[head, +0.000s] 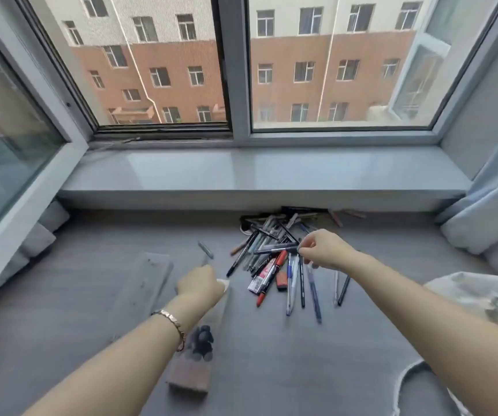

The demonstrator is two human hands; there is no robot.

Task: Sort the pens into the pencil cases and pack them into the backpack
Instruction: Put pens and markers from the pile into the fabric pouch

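Note:
A heap of several pens (pixel 274 259) lies on the grey surface below the window sill. My right hand (pixel 324 249) hovers over the heap, its fingertips pinched on a dark pen (pixel 274 249) held level. My left hand (pixel 201 282) grips the far end of a see-through pencil case (pixel 208 334) with a dark cartoon print and a reddish base. A second, grey see-through pencil case (pixel 145 283) lies flat to the left of it. One small grey pen (pixel 205 250) rests apart, left of the heap.
A pale fabric bag (pixel 479 298) with a cord sits at the right edge. A grey window sill (pixel 241 172) runs along the back, under a window with an open pane at left. Curtains (pixel 482 211) hang at right, and grey cushions (pixel 40 235) sit at left.

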